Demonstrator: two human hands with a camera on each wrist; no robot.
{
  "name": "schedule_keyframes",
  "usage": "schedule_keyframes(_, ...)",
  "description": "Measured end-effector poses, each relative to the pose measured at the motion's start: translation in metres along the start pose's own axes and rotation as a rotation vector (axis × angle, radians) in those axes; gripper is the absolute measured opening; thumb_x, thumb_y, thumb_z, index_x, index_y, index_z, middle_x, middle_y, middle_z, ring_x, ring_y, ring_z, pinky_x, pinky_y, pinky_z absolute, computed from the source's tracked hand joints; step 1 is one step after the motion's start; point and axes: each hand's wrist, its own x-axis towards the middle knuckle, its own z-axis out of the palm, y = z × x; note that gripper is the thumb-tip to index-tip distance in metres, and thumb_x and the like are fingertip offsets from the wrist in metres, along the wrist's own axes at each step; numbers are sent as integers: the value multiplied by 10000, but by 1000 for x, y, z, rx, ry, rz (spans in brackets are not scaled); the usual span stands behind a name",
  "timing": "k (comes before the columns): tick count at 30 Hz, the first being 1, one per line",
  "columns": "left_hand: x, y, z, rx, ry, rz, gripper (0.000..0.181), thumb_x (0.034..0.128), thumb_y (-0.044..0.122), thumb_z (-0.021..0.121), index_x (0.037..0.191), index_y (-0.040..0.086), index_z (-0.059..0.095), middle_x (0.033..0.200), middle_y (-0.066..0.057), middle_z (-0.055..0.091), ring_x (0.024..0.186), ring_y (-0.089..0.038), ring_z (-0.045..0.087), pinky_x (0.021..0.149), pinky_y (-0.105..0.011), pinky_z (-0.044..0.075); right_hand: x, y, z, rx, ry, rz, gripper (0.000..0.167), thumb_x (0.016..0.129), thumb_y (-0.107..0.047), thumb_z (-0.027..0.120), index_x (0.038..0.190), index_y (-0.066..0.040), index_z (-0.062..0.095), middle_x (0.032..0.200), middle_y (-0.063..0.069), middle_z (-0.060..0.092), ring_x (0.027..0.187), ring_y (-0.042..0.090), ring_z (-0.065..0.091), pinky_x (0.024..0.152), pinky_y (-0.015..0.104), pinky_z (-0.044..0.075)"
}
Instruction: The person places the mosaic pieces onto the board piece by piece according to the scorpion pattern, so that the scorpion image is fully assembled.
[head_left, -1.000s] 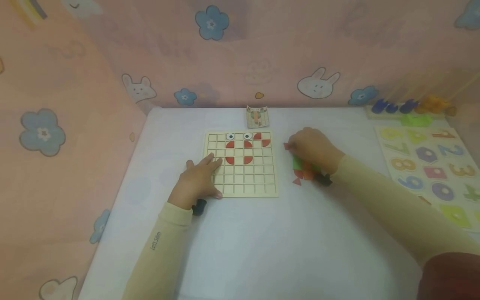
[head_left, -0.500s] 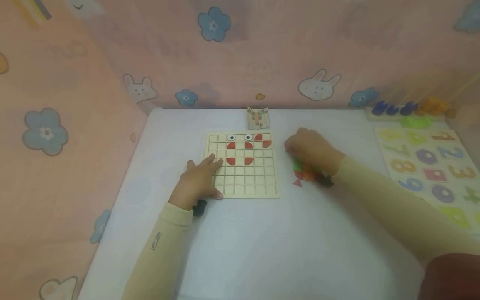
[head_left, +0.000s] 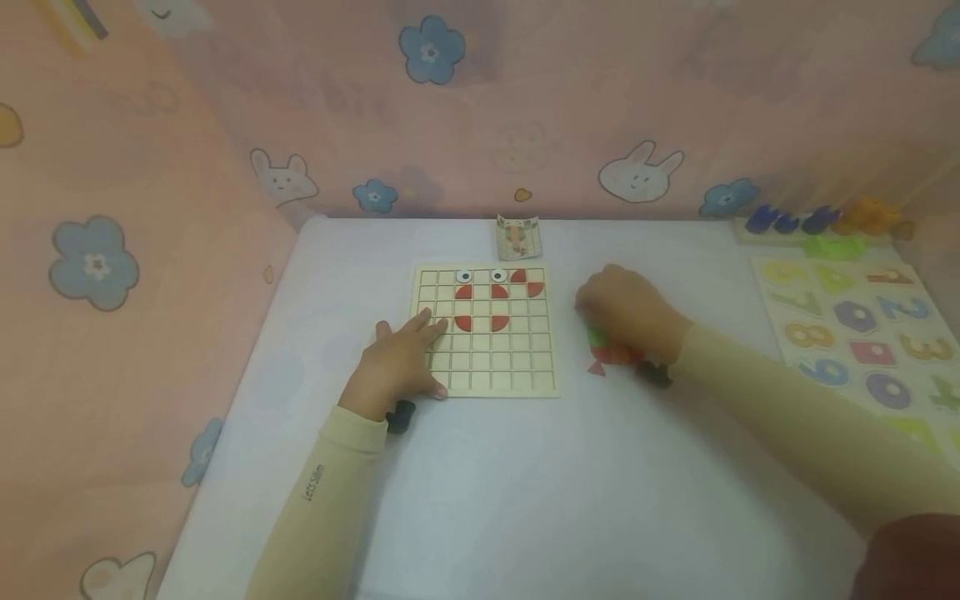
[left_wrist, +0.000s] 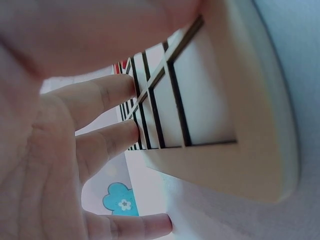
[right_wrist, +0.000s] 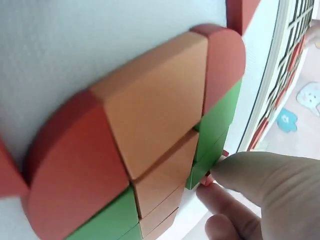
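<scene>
My left hand (head_left: 401, 360) rests with spread fingers on the left edge of a wooden grid board (head_left: 516, 362). Two eye tiles (head_left: 499, 276) and several red quarter-round pieces (head_left: 499, 323) lie in the board's upper cells. To the right of the board, my right hand (head_left: 633, 310) is bent over a cluster of coloured blocks. In the right wrist view, thumb and finger pinch a small red piece (right_wrist: 208, 179) at the cluster's far end. Orange blocks (right_wrist: 157, 105), green blocks (right_wrist: 215, 125) and red rounded blocks (right_wrist: 80, 170) lie together there; the head view hides most of them.
A small picture card (head_left: 518, 239) stands behind the board. At the right lie a number and shape puzzle board (head_left: 832, 321) and a stacking toy with blue and orange pieces (head_left: 821, 221). A red triangle (head_left: 597, 368) lies near the cluster. A patterned wall (head_left: 517, 108) borders the table.
The red piece that showed left of my right fingers is now covered by them in the head view. That hand has shifted slightly right and nearer. My left hand stays on the board.
</scene>
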Motion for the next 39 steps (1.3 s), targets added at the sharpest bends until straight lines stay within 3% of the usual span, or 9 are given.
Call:
schedule_keyframes(7,0,0,0,1,2,1,1151,662,348,1017,1646,309,420,1760,10,215,1185,-361,395,829,-455,490,4,2,1,72,-1,19,99,939,-131,783,1022,-78,791,808,22,623,894,281,516,841,392,458)
schedule_keyframes(13,-1,-3,1,4,9,-2,1151,662,348,1017,1646,307,420,1759,11,216,1185,-366,395,832,-462,496,18,-4,-12,142,60,-48,83,943,-124,780,1006,-71,790,862,29,676,917,284,519,887,411,468)
schedule_keyframes(16,-1,-4,2,0,12,-7,1145,668,346,1016,1645,312,420,1759,14,217,1192,-365,393,837,-460,498,37,-20,-26,193,67,-60,118,960,-118,767,1059,-72,811,955,45,726,962,281,537,962,423,465)
schedule_keyframes(20,0,-4,2,-1,13,-4,1134,678,335,1016,1643,317,423,1758,16,222,1188,-360,390,834,-453,496,73,-52,-42,242,105,-119,107,944,-79,761,1031,-61,821,1005,79,770,955,279,599,958,420,483)
schedule_keyframes(26,4,0,4,2,30,33,1133,672,334,1020,1639,320,430,1754,21,233,1148,-355,392,817,-467,506,115,-99,-48,313,172,-196,115,954,-58,732,1033,-49,815,1042,71,789,1017,277,648,1014,415,481)
schedule_keyframes(32,10,8,4,-5,39,46,1138,664,328,1024,1637,328,433,1750,29,247,1192,-381,382,902,-563,495,138,-117,-41,135,164,-172,163,1003,-104,674,1030,-77,832,1007,54,790,995,306,626,972,442,488)
schedule_keyframes(39,11,14,4,27,30,43,1147,655,350,1028,1637,329,435,1751,36,241,1169,-367,388,858,-531,513,138,-119,-32,-92,156,-155,223,1058,-177,631,1031,-39,804,975,114,766,945,319,639,903,476,515)
